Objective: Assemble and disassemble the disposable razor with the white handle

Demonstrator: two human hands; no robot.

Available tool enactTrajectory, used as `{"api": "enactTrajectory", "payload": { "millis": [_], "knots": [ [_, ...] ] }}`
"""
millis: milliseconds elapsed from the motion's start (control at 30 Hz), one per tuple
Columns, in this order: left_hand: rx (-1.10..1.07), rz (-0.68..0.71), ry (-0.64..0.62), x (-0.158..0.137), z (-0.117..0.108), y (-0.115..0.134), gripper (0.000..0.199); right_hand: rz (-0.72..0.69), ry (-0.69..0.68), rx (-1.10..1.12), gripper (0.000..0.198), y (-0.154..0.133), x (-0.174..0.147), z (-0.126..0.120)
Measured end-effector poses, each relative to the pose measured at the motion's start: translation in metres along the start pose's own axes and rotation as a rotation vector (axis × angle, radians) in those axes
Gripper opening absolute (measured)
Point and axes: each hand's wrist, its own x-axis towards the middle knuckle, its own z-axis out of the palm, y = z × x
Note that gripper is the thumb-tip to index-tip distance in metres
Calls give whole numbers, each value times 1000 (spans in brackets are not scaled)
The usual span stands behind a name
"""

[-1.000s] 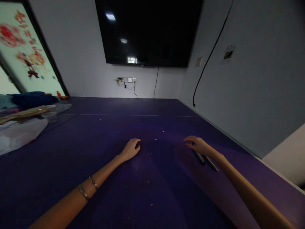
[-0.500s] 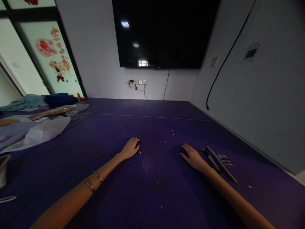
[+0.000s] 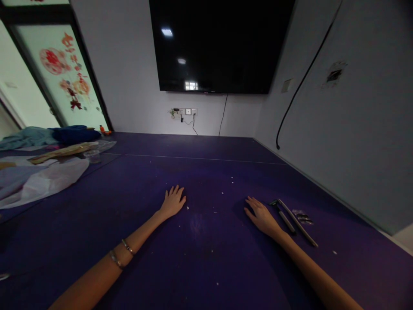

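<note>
- I had the right hand [image 3: 263, 218] palm down over the purple counter [image 3: 200, 267], its grip released, fingers together and thumb apart.
- The tool [image 3: 286, 222] lay on the counter just right of that hand, aslant; I could not tell whether they touched.
- Right of the tool I saw a curved rod [image 3: 300, 225], then a small packet [image 3: 303, 216].
- I had the left hand [image 3: 172, 203] palm down, fingers fanned, grip released, a white scrap [image 3: 187, 208] just beside it.
- Farther off, cloths [image 3: 75, 135] lay left and a screen [image 3: 222, 47] hung on the wall [image 3: 125, 86].
</note>
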Motion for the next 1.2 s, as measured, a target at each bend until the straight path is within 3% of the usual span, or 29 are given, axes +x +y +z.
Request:
{"api": "enactTrajectory", "payload": {
  "millis": [233,800,933,1067,1200],
  "knots": [
    [121,-29,-106,-1,-5,4,52,-2,44,27,48,-2,-1,0],
    [125,-18,-94,-2,-5,0,53,5,50,87,45,-6,-1,-4],
    [126,-12,-87,-1,-4,-2,53,50,153,202,41,2,5,-24],
    [133,-11,-77,2,-2,-4,53,231,298,211,32,26,1,-64],
    [140,-15,-70,4,2,-7,53,431,212,159,29,52,-25,-89]
  ]
}}
